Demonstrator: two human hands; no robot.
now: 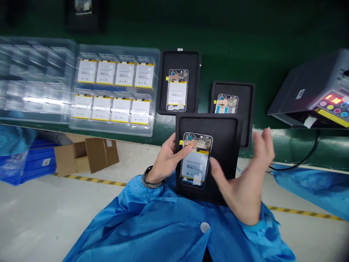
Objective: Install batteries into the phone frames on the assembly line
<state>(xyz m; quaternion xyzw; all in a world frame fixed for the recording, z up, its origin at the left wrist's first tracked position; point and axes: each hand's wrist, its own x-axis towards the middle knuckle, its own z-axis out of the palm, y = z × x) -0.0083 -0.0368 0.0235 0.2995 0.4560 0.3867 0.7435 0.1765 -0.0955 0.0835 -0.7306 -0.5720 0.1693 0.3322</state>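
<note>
One phone housing [195, 160], pinched by the left hand [162, 160], right hand [242, 185] spread wide.

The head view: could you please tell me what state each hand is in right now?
Left hand: closed, holding the silver-framed phone assembly.
Right hand: open, fingers spread, beside it.

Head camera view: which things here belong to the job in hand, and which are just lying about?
In hand: left hand, right hand, phone frame with battery, black tray beneath it, clear tray of batteries.

Lying about: cardboard box, blue crate, grey unit with red display.
</note>
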